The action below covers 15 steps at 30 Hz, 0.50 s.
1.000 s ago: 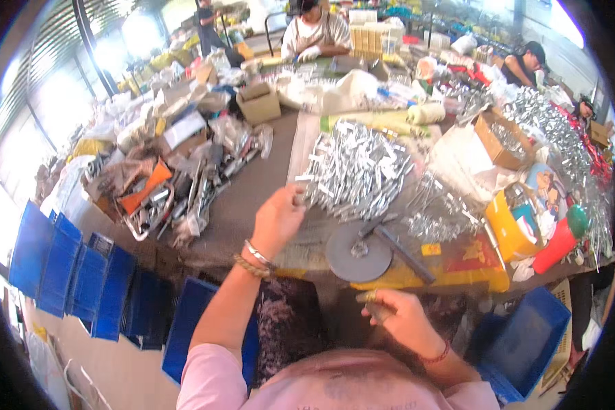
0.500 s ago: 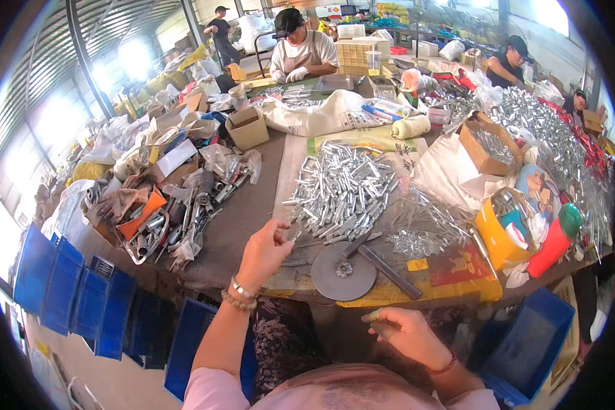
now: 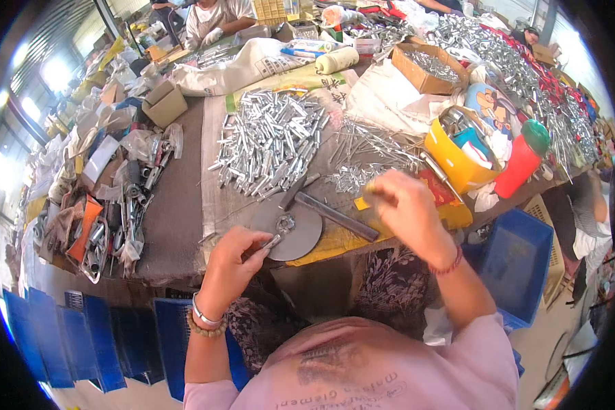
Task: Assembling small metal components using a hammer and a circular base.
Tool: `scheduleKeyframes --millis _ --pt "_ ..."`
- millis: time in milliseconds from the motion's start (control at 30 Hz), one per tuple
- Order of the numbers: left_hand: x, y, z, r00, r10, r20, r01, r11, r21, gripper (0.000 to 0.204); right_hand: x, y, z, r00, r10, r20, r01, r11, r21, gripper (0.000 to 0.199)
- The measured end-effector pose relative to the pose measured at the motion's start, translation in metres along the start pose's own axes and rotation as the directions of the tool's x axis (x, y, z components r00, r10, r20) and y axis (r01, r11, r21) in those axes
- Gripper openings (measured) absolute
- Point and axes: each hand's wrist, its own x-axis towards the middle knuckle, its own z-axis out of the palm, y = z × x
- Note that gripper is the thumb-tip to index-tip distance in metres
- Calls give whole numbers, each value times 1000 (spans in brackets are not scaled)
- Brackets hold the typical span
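Workbench seen from above the seated person. The left hand pinches a small silvery metal pin between thumb and fingers, its tip resting on the near-left edge of a round grey metal disc that lies flat at the table's front edge. The right hand is raised above the table to the right of the disc, fingers curled closed; whether it holds anything cannot be told. A dark hammer lies across the disc's far side, between the two hands. Behind it spreads a heap of short silvery metal tubes on a grey cloth. To the right stand a yellow plastic container and a red bottle with a green cap. A blue plastic crate sits below the right forearm, beside the table.
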Motion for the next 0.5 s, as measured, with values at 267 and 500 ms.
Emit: scheduleKeyframes --millis 267,500 --pt "4 9 18 991 -34 -127 48 993 106 16 87 64 30 997 -55 50 68 941 -331 15" --pt "-2 -7 29 952 -5 -307 36 995 95 11 151 93 87 974 -175 142 214 914 -344 22"
